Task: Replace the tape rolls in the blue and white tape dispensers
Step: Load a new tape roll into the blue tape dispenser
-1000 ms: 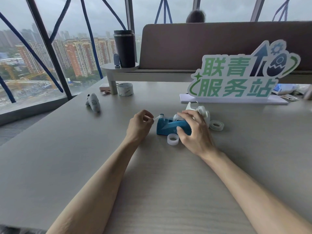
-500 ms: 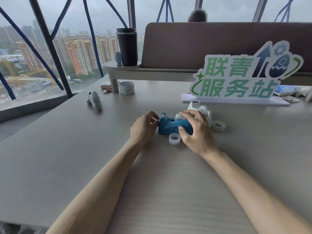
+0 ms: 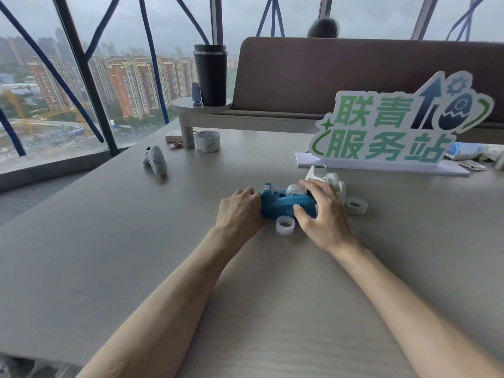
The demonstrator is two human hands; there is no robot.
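A blue tape dispenser (image 3: 283,204) stands on the table with a clear tape roll (image 3: 296,189) seated in it. My right hand (image 3: 323,214) grips its rear end, thumb on the side. My left hand (image 3: 240,211) is curled against the cutter end; whether it pinches the tape end is hidden. A white tape dispenser (image 3: 331,181) stands just behind, partly covered by my right hand. One loose clear roll (image 3: 285,225) lies in front of the blue dispenser, another (image 3: 356,205) to its right.
A green-lettered sign (image 3: 395,129) on a white base stands behind the dispensers. A wide tape roll (image 3: 207,141), a grey handheld device (image 3: 156,159) and a raised shelf (image 3: 201,107) with a black tumbler (image 3: 210,75) sit at the far left. Window glass lies left.
My left hand, which held a pulled-out tape end away from the cutter, has moved right until it rests against the blue dispenser's front. My right hand keeps its hold.
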